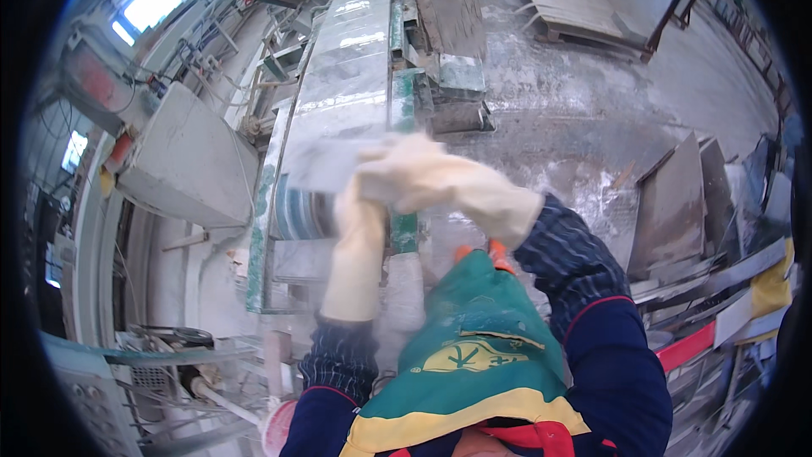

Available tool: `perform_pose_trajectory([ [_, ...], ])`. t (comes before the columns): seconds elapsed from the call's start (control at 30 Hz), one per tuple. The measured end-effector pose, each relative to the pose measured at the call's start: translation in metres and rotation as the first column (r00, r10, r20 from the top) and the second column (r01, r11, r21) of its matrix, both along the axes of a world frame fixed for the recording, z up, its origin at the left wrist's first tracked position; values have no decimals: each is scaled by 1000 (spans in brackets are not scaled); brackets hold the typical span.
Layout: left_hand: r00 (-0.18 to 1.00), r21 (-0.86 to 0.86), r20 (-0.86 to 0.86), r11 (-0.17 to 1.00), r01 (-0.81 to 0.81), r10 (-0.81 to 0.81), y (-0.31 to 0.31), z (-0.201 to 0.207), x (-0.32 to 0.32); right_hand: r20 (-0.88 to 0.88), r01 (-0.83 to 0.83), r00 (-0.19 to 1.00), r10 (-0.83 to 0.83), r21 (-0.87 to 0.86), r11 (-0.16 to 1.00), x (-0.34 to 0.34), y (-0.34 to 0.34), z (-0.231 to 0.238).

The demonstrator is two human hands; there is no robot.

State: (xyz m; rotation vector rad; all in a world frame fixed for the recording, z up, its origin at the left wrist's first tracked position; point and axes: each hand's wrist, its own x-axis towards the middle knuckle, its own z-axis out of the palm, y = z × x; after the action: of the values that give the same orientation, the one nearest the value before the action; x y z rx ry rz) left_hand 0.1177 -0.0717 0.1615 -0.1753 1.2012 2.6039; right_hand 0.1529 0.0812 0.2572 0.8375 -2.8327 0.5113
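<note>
A pale grey flat slab (pixel 326 162), smeared by motion, hangs above the near end of the wet conveyor belt (pixel 347 76). Both my hands wear long cream rubber gloves and meet at the slab's right end. My right hand (pixel 406 167) reaches across from the right and closes over the edge. From below, my left hand (pixel 362 195) grips near the lower right corner; its fingers are mostly hidden and blurred. Under the slab, a blue-and-white striped roller (pixel 303 207) shows at the belt's end.
Green rails (pixel 404 233) border the conveyor. A large pale metal housing (pixel 186 161) stands left. Leaning slabs (pixel 672 195) and stacked offcuts lie right; a wooden pallet (pixel 584 4) sits at the far right. My green apron (pixel 482 330) hangs below my hands.
</note>
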Motion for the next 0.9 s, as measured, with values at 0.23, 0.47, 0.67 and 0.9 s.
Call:
perform_pose_trajectory([
  [0.23,932,2,132,940,-342,339,-89,-73,-69,-150,89,984,-101,-86,992,-9,35,-60],
  [0.47,906,-127,207,929,-348,368,-87,-132,-111,454,872,456,-766,-54,487,130,212,-66],
  [0.67,953,-373,123,902,-216,279,-89,-133,-116,498,984,80,-863,-175,-10,348,353,-115],
  [0.9,909,-121,216,934,-336,355,-74,-124,-122,210,911,-391,-896,-50,-409,621,404,-159],
])
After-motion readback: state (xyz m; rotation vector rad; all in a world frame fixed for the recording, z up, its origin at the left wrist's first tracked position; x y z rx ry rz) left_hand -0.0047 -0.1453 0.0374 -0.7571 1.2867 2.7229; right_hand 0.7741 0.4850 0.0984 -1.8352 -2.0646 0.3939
